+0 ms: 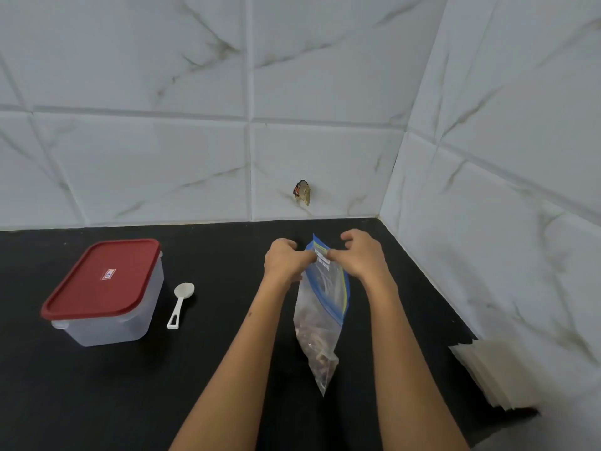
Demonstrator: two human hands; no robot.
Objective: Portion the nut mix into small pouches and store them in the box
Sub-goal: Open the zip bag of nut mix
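Two hands pinch the zip-top bag (325,307) mouth: left hand (284,260), right hand (362,255). I note its long axis hangs downward (nuts bottom), above the counter, box (104,292) well left.

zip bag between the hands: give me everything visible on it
The zip bag is clear, thin plastic with a blue band along its zip top and a white printed label near the mouth. It holds a brownish nut mix settled in its lower part. It stands roughly upright but slanted on the black counter, one bottom corner pointing toward the camera. The left hand and right hand pinch the top edge from either side. Whether the zip is open cannot be told.
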